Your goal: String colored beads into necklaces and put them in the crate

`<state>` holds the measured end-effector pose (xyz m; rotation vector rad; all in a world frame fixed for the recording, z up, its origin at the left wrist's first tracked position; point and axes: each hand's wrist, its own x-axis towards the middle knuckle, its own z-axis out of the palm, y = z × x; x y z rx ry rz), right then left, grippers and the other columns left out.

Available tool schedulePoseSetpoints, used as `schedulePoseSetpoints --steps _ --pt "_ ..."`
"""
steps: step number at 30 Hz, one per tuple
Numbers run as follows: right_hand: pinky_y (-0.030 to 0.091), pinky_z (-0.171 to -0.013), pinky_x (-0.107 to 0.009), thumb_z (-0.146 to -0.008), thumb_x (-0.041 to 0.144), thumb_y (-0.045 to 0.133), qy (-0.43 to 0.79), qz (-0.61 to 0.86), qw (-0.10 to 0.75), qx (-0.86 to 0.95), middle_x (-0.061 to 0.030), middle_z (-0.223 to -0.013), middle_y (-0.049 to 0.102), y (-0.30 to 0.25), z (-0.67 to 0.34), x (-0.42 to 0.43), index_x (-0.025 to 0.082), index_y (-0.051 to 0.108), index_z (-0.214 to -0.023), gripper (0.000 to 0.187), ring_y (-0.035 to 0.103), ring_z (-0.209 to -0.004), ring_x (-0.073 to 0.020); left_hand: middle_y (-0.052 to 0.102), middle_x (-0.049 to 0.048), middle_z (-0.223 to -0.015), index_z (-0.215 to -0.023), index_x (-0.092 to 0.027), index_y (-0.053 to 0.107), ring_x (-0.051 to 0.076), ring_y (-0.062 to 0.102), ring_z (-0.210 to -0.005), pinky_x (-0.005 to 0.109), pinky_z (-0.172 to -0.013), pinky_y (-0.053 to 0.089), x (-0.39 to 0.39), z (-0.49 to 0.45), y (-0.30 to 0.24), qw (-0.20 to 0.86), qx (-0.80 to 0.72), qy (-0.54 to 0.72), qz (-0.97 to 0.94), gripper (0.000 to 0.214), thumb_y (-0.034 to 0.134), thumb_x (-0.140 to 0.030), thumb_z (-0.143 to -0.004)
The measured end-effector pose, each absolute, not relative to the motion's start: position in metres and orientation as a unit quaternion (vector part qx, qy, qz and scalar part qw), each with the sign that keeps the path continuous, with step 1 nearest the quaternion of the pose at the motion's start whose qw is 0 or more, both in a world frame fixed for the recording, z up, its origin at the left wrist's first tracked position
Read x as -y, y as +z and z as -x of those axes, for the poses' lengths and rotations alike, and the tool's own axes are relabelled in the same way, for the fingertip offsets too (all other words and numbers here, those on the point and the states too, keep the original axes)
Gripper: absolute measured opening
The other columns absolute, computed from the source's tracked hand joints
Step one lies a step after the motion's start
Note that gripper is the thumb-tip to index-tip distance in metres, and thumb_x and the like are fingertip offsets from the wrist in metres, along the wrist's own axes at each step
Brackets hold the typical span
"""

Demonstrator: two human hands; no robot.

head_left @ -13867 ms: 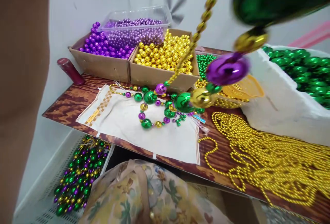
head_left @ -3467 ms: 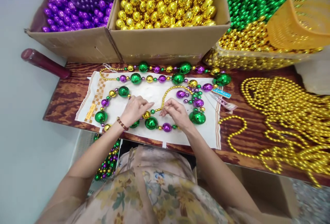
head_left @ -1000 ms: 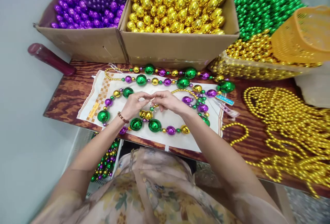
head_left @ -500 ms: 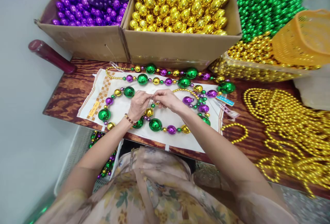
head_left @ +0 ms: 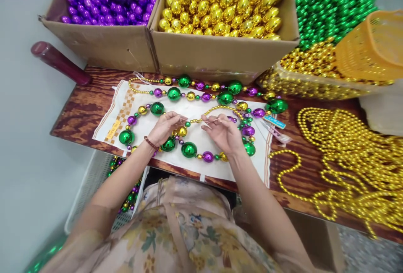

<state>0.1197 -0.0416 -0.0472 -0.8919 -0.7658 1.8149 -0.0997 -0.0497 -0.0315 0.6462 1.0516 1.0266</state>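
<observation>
My left hand (head_left: 163, 128) is closed in a pinch on a thin pale string near the end of a small-gold-bead strand (head_left: 222, 107). My right hand (head_left: 227, 133) pinches the string too, a short way to the right, with the strand between the hands. Around and beneath them a bead necklace of large green, purple and gold beads (head_left: 189, 149) lies looped on a white towel (head_left: 185, 168). Another bead strand (head_left: 174, 94) is stretched across the towel's far side. By the towel's right end lie scissors with pale pink handles (head_left: 281, 137), partly hidden by a blue label (head_left: 275, 122).
Cardboard boxes of purple beads (head_left: 94, 40) and gold beads (head_left: 220, 53) stand behind. Heaped gold bead strands (head_left: 362, 155) cover the right side. An orange basket (head_left: 352, 55) leans over a bead bin. A maroon bottle (head_left: 61, 63) stands left; a white crate (head_left: 85, 193) sits below.
My hands, close together before, have moved apart, the right one going right with the string. The loose gold strand on the right has straightened out. The camera view has shifted slightly.
</observation>
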Motion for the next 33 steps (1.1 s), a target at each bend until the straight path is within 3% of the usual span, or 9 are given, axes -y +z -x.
schedulePoseSetpoints --steps 4,9,13,17,23,26,28,33 --pt "0.050 -0.069 -0.031 -0.077 0.036 0.059 0.729 0.385 0.453 0.340 0.0042 -0.068 0.044 -0.052 -0.107 0.047 0.024 0.040 -0.080 0.023 0.058 -0.072 -0.0160 0.073 0.0033 -0.080 -0.075 -0.017 0.054 0.016 0.068 -0.081 0.031 -0.085 0.049 0.051 0.092 -0.033 0.704 -0.428 0.488 -0.288 0.036 0.083 -0.039 -0.073" --pt "0.040 -0.056 -0.026 -0.074 0.032 0.063 0.709 0.394 0.427 0.400 0.0065 -0.062 0.042 -0.055 -0.112 0.039 0.023 0.042 -0.078 0.023 0.051 -0.059 -0.0125 0.065 -0.0020 -0.065 -0.072 -0.017 0.054 0.013 0.064 -0.072 0.031 -0.086 0.048 0.047 0.087 -0.043 0.653 -0.461 0.456 -0.391 0.037 0.079 -0.044 -0.076" --pt "0.040 -0.055 -0.026 -0.077 0.033 0.062 0.690 0.392 0.396 0.462 0.0052 -0.061 0.050 -0.048 -0.119 0.026 0.022 0.045 -0.078 0.021 0.053 -0.058 -0.0118 0.065 -0.0016 -0.064 -0.071 -0.017 0.054 0.011 0.063 -0.068 0.031 -0.085 0.050 0.042 0.095 -0.037 0.658 -0.466 0.433 -0.402 0.037 0.079 -0.044 -0.075" --pt "0.047 -0.057 -0.026 -0.083 0.035 0.062 0.689 0.356 0.370 0.511 0.0026 -0.065 0.057 -0.021 -0.115 0.016 0.021 0.047 -0.081 0.021 0.058 -0.062 -0.0123 0.072 0.0043 -0.078 -0.077 -0.016 0.057 0.014 0.067 -0.072 0.030 -0.075 0.053 0.034 0.104 -0.016 0.662 -0.478 0.417 -0.400 0.036 0.079 -0.044 -0.074" --pt "0.046 -0.045 -0.020 -0.088 0.024 0.057 0.669 0.348 0.324 0.571 0.0045 -0.066 0.057 0.006 -0.088 0.002 0.020 0.050 -0.087 0.008 0.053 -0.049 -0.0075 0.069 0.0032 -0.081 -0.078 -0.016 0.061 0.011 0.063 -0.066 0.022 -0.055 0.045 0.032 0.099 0.013 0.513 -0.528 0.467 -0.490 0.023 0.073 -0.036 -0.078" --pt "0.046 -0.042 -0.019 -0.087 0.019 0.059 0.682 0.331 0.291 0.584 0.0065 -0.062 0.055 0.008 -0.077 -0.002 0.019 0.054 -0.094 0.009 0.051 -0.045 -0.0067 0.065 0.0006 -0.073 -0.074 -0.017 0.060 0.010 0.058 -0.064 0.023 -0.058 0.043 0.029 0.094 0.022 0.459 -0.525 0.490 -0.522 0.015 0.069 -0.027 -0.081" --pt "0.046 -0.042 -0.017 -0.086 0.018 0.061 0.694 0.310 0.258 0.597 0.0060 -0.061 0.055 0.008 -0.073 -0.004 0.018 0.058 -0.089 0.004 0.051 -0.045 -0.0059 0.062 -0.0002 -0.070 -0.073 -0.017 0.060 0.009 0.055 -0.063 0.023 -0.061 0.044 0.025 0.093 0.024 0.438 -0.517 0.501 -0.539 0.012 0.068 -0.022 -0.081" --pt "0.044 -0.041 -0.016 -0.086 0.018 0.061 0.700 0.323 0.273 0.576 0.0045 -0.060 0.056 0.012 -0.075 -0.011 0.017 0.060 -0.079 0.007 0.052 -0.047 -0.0056 0.063 0.0008 -0.075 -0.082 -0.019 0.060 0.010 0.054 -0.059 0.024 -0.056 0.041 0.021 0.099 0.013 0.434 -0.526 0.533 -0.501 0.013 0.062 -0.030 -0.088"
